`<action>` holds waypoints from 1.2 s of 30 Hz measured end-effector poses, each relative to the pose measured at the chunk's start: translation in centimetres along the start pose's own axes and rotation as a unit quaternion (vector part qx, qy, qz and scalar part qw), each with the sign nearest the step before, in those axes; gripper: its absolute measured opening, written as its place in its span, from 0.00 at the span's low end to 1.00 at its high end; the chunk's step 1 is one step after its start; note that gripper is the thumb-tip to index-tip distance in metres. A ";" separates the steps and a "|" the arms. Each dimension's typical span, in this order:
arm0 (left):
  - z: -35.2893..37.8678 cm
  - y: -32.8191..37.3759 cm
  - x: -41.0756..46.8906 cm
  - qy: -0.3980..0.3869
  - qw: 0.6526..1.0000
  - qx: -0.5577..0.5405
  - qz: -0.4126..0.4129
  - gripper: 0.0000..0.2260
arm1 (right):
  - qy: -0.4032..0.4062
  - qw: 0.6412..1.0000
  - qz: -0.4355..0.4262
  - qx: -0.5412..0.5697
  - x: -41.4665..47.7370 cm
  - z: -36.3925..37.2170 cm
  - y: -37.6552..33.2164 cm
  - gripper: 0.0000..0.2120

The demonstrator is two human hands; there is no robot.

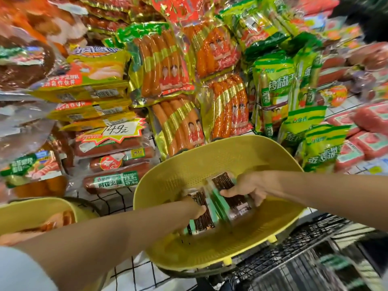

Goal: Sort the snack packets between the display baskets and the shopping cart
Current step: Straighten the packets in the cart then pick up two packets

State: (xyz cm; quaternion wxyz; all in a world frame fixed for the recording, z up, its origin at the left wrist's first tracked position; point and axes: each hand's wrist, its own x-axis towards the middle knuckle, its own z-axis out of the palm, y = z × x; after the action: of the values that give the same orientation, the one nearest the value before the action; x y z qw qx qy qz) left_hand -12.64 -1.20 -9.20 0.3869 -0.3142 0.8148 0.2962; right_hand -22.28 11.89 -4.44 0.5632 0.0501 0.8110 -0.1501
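Observation:
A yellow perforated basket (220,160) sits in the middle, tilted toward me. Inside it lie two clear snack packets of dark brown sticks with green labels. My left hand (196,206) reaches in from the lower left and grips the nearer packet (202,220). My right hand (251,186) comes from the right and holds the farther packet (225,185), thumb on top and fingers curled under its edge. The black wire shopping cart (298,248) stands just below and right of the basket.
A second yellow basket (37,208) with orange packets sits at the lower left. Behind the baskets, a display is piled with sausage packs, green snack bags (273,80) and a price tag (119,129). Pink meat packs (369,120) fill the right side.

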 end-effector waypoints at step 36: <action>48.0 26.3 11.3 -0.034 0.893 0.226 0.388 0.11 | 0.443 0.618 0.224 0.609 20.9 14.8 56.7 0.09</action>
State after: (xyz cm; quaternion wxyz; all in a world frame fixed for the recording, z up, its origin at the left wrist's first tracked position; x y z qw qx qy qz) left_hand -16.47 46.94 -37.35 0.3295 0.1328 0.9031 0.2412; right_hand -2.38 59.45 -39.17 -0.0078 0.6223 0.6483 -0.4385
